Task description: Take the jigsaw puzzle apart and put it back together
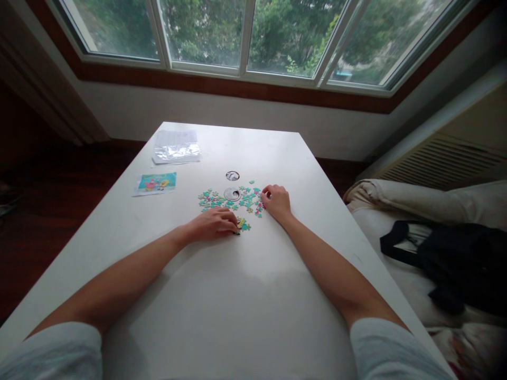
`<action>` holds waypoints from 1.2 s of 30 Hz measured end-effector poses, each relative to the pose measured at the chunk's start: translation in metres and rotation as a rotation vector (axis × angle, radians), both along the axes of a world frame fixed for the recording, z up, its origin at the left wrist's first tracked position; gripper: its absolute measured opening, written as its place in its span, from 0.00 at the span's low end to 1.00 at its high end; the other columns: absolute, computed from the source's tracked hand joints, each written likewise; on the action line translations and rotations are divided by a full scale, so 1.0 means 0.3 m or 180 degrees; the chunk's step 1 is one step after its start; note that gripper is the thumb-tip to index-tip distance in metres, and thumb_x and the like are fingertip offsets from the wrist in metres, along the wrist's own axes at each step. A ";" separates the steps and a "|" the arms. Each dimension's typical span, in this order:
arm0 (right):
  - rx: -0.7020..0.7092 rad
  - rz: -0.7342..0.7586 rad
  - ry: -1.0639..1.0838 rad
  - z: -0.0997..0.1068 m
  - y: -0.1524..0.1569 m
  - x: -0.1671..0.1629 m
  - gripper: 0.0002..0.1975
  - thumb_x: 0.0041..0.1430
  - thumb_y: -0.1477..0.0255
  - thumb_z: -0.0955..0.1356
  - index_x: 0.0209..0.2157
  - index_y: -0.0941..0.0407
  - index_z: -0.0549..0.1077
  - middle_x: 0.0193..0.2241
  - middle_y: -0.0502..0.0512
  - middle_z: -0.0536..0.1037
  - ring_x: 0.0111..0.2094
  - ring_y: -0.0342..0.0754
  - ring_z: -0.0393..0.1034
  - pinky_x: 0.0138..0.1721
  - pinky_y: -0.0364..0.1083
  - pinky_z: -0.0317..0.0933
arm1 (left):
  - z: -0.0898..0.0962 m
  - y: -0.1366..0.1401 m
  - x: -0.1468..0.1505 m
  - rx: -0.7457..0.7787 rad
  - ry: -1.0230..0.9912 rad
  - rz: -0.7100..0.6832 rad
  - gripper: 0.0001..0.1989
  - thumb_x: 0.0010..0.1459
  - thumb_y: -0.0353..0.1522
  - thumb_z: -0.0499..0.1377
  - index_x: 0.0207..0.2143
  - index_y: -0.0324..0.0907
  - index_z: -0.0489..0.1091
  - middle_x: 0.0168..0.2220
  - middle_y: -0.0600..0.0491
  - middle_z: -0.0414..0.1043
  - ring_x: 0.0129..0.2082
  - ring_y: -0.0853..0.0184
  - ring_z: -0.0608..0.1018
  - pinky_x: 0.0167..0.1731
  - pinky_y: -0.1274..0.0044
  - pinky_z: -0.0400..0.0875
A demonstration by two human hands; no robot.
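Small jigsaw pieces, mostly teal with some yellow and pink, lie loosely spread on the white table. My left hand rests at the near left of the pile, its fingers pressed together on a dark-edged jigsaw piece at their tips. Close beside that hand is a small cluster of yellow and green pieces. At the pile's right edge, my right hand is curled, thumb and fingertips drawn together by the pieces; what they hold is hidden.
A round silvery tin sits among the pieces, with a round lid-like disc behind it. Left of them lie a colourful cartoon picture card and a clear plastic bag. Dark cloth lies on a seat at right.
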State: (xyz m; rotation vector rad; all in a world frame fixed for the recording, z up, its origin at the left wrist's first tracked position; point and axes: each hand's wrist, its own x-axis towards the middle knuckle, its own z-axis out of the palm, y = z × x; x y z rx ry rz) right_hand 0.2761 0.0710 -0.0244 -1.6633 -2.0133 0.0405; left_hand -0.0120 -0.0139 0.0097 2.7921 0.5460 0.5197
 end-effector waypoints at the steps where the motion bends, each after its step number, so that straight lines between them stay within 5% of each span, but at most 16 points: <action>1: -0.0019 0.0000 -0.0080 0.002 -0.005 -0.003 0.07 0.62 0.68 0.67 0.34 0.54 0.76 0.35 0.57 0.76 0.41 0.54 0.65 0.46 0.51 0.56 | -0.003 0.002 -0.001 -0.0051 -0.0032 0.0004 0.10 0.68 0.33 0.58 0.48 0.50 0.78 0.48 0.49 0.78 0.48 0.64 0.77 0.51 0.72 0.68; 12: -0.0013 -0.0036 -0.0110 0.005 -0.016 -0.012 0.08 0.61 0.63 0.69 0.36 0.53 0.76 0.37 0.58 0.76 0.42 0.56 0.65 0.45 0.51 0.57 | 0.005 -0.004 0.008 0.0005 -0.0006 0.0045 0.12 0.65 0.30 0.60 0.48 0.51 0.78 0.47 0.50 0.78 0.48 0.63 0.77 0.51 0.73 0.68; 18: -0.0001 0.0042 -0.0287 0.019 -0.030 -0.028 0.07 0.62 0.65 0.70 0.39 0.53 0.77 0.39 0.60 0.76 0.45 0.58 0.64 0.45 0.52 0.56 | -0.020 -0.002 0.011 -0.0201 -0.0203 0.0203 0.08 0.66 0.32 0.59 0.39 0.48 0.79 0.34 0.51 0.75 0.37 0.66 0.77 0.43 0.76 0.68; 28: -0.0082 0.0208 -0.0312 0.022 -0.034 -0.041 0.06 0.63 0.69 0.69 0.40 0.52 0.78 0.38 0.59 0.76 0.44 0.57 0.65 0.44 0.52 0.54 | -0.035 0.019 -0.005 -0.0097 -0.1001 0.1307 0.11 0.69 0.32 0.55 0.37 0.42 0.76 0.30 0.52 0.74 0.32 0.68 0.73 0.38 0.76 0.67; 36: -0.0083 0.0424 -0.0130 0.006 -0.032 -0.046 0.07 0.63 0.71 0.69 0.40 0.51 0.79 0.36 0.57 0.76 0.43 0.55 0.65 0.44 0.50 0.54 | -0.041 0.026 -0.006 -0.0017 -0.0867 0.1347 0.10 0.68 0.30 0.55 0.38 0.43 0.77 0.33 0.51 0.76 0.36 0.66 0.74 0.41 0.74 0.68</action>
